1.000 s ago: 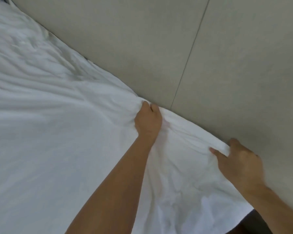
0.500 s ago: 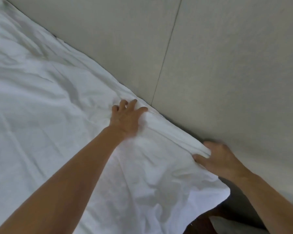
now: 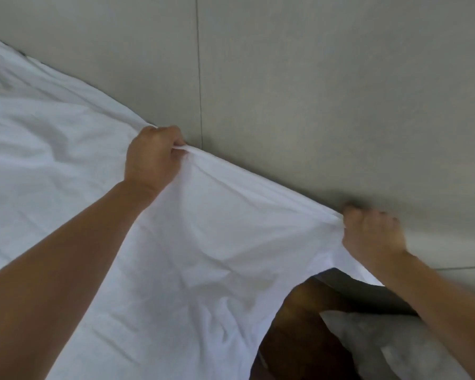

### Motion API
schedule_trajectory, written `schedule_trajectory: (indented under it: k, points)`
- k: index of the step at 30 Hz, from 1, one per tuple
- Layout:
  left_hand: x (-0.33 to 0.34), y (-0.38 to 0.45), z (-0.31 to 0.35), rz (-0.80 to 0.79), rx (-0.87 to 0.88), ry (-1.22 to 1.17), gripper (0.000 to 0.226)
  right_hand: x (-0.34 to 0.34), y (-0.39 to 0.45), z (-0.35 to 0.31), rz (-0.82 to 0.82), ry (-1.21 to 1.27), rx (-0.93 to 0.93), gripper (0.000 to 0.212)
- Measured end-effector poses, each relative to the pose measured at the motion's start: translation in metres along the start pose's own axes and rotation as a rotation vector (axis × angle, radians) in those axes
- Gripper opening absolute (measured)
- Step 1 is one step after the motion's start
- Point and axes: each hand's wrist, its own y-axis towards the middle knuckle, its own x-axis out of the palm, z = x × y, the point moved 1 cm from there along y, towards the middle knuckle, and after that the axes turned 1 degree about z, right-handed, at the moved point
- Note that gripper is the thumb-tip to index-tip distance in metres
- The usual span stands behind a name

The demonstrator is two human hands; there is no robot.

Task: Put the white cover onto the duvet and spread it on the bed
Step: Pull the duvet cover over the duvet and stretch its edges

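In the head view, the left hand (image 3: 154, 157) is clenched around the top edge of the white duvet cover (image 3: 203, 256), which lies against the grey wall panel (image 3: 313, 91). The right hand (image 3: 370, 234) grips the same edge at its corner, so the fabric runs taut between them above the dark floor (image 3: 294, 338). An uneven pull could skew the cover, or the corner could slip from the grip and sag off the bed.
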Motion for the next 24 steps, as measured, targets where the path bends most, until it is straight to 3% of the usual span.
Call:
schedule_trajectory:
  k: [2,5,8,10,12,13,15,17,18,21,24]
  points:
    - [-0.004,0.005,0.007,0.016,-0.083,-0.048,0.004,0.0,0.002,0.007,0.07,0.04,0.044,0.024]
    - [-0.001,0.009,0.011,0.038,-0.161,-0.059,0.01,-0.008,0.004,0.002,0.03,0.013,0.085,0.013]
    - [0.01,0.01,0.017,-0.137,-0.185,-0.043,0.018,-0.012,0.002,-0.015,0.049,0.014,0.057,0.022]
    - [0.008,0.0,0.033,-0.237,-0.12,-0.031,0.031,-0.011,0.002,-0.021,0.161,0.135,0.046,0.035]
    - [-0.003,-0.028,0.05,-0.209,-0.082,0.115,0.028,-0.011,-0.01,-0.032,0.344,0.197,0.028,0.041]
    - [-0.01,-0.048,0.058,-0.219,-0.11,0.246,0.029,-0.012,-0.02,-0.043,0.439,0.23,-0.032,0.038]
    - [-0.02,-0.088,0.067,-0.398,-0.302,0.436,0.048,-0.019,-0.044,-0.075,0.538,0.374,-0.199,0.028]
    - [-0.007,-0.118,0.059,-0.578,-0.5,0.35,0.054,-0.025,-0.047,-0.106,0.433,0.507,-0.247,0.032]
    - [0.001,-0.127,0.054,-0.606,-0.546,0.265,0.048,-0.028,-0.043,-0.12,0.299,0.596,-0.218,0.035]
    - [0.016,-0.132,0.05,-0.54,-0.542,0.087,0.028,-0.021,-0.02,-0.149,-0.17,0.86,-0.176,0.03]
    - [0.02,-0.13,0.058,-0.449,-0.52,0.076,0.02,-0.016,-0.012,-0.15,-0.17,0.822,-0.286,0.026]
